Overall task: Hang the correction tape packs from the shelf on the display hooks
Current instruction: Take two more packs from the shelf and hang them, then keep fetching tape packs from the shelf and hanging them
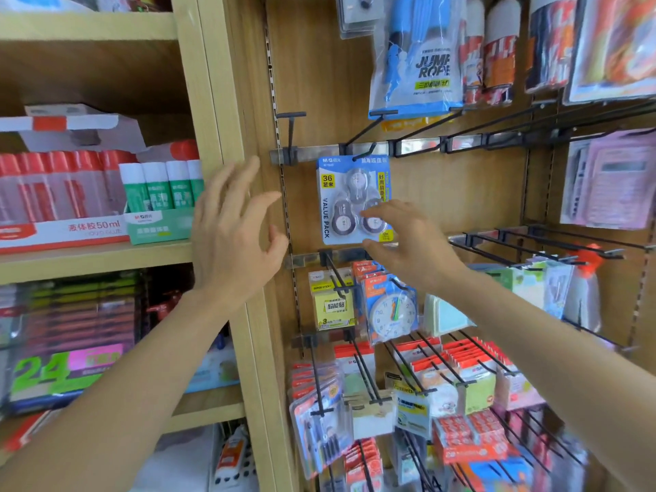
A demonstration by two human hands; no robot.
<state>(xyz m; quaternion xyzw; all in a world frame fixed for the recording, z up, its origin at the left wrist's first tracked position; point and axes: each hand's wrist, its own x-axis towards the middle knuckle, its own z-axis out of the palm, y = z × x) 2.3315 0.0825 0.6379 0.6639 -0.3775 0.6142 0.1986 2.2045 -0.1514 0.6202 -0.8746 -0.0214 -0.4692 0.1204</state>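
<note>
Correction tape pack (355,198) hangs on hook (370,149); right hand (408,239), fingers relaxed, touches its corner, apparently steadying it; left hand (234,229) spread, empty.

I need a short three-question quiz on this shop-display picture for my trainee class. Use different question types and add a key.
1. True or false: the correction tape pack hangs from a display hook.
2. Multiple choice: what hangs on the row above that pack? A. a jump rope pack  B. a pair of scissors  C. a roll of ribbon
3. Short answer: which hand has its fingers over the pack's lower right corner?

Key: 1 true. 2 A. 3 the right hand; the left hand is spread open and holds nothing.
</note>
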